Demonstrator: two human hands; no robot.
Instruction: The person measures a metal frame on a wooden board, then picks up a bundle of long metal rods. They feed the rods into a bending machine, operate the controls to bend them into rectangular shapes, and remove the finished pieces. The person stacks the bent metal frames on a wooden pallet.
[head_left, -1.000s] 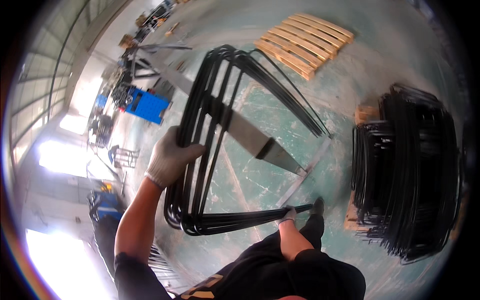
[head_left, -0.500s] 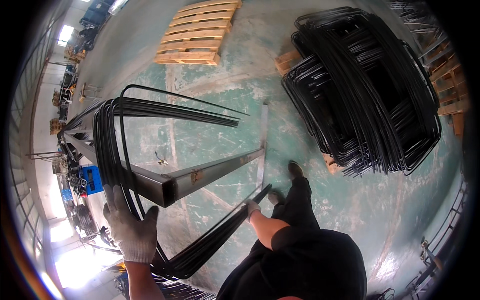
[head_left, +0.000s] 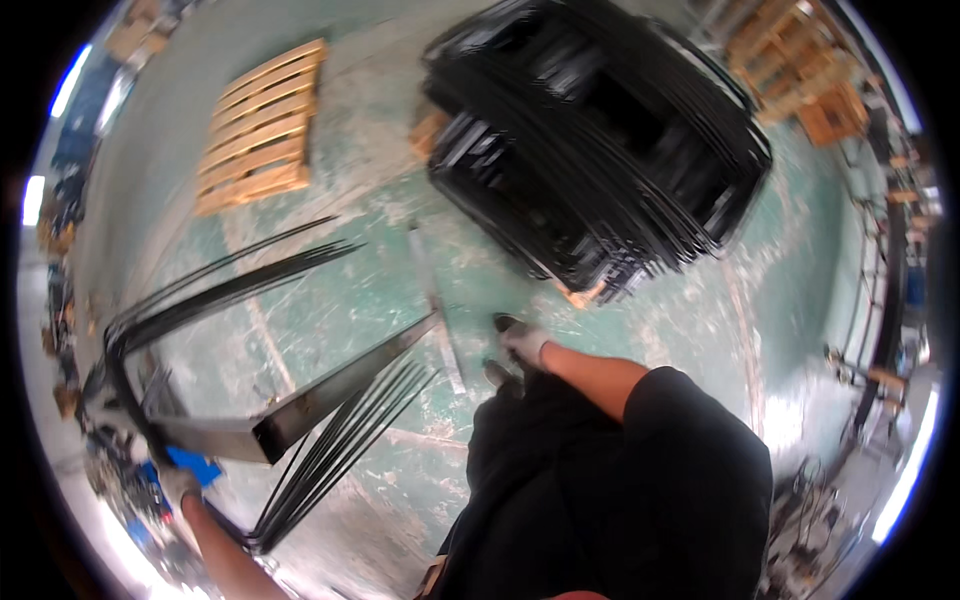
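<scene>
At the lower left, my gloved left hand [head_left: 180,484] is against a bundle of bent black metal rods [head_left: 128,400]. Its fingers are blurred and partly hidden, so their grip does not show. The rods hang over a grey square-section metal stand [head_left: 345,390], with their straight ends pointing towards the middle of the floor. My gloved right hand [head_left: 524,346] is away from the rods, above my shoes, and its fingers are smeared by motion.
A large stack of bent black rod frames [head_left: 610,130] rests on wood at the upper right. A wooden pallet [head_left: 262,130] lies at the upper left. The stand's flat foot bar [head_left: 437,305] crosses the green floor near my feet. More pallets [head_left: 785,55] stand far right.
The view has swung, so the stand and rods appear farther left. My right hand has left the lower rod ends and moved right. My left hand stays by the rods, whose lower ends now look fanned out.
</scene>
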